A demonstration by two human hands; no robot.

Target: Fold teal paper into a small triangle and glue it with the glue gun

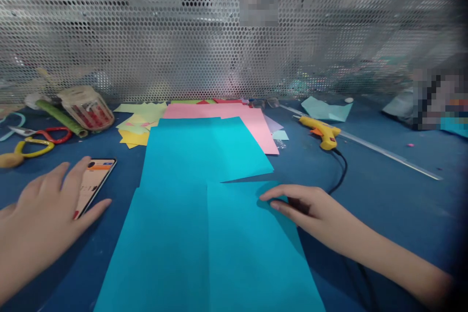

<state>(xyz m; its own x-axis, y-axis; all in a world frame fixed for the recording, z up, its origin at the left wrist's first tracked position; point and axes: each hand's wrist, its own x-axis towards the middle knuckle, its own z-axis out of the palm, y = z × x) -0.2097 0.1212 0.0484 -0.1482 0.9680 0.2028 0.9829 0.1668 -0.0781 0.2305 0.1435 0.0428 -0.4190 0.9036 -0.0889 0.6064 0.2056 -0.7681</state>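
Note:
A large turquoise paper sheet [204, 248] lies in front of me on the blue table, with a vertical fold line down its middle. My right hand [303, 207] rests at its right edge, fingertips touching the paper. A second turquoise sheet [204, 148] lies just behind it, overlapping a pink sheet [256, 124]. My left hand [44, 209] lies flat over a smartphone [95, 180] at the left, fingers spread on its lit screen.
Yellow and green paper scraps [137, 124] sit behind the phone. Scissors [34, 139], a green roll [60, 117] and a plastic case [87, 107] lie at far left. A yellow glue gun [321, 131] with black cord and a long ruler [383, 152] lie right. A perforated metal screen [219, 34] closes the back.

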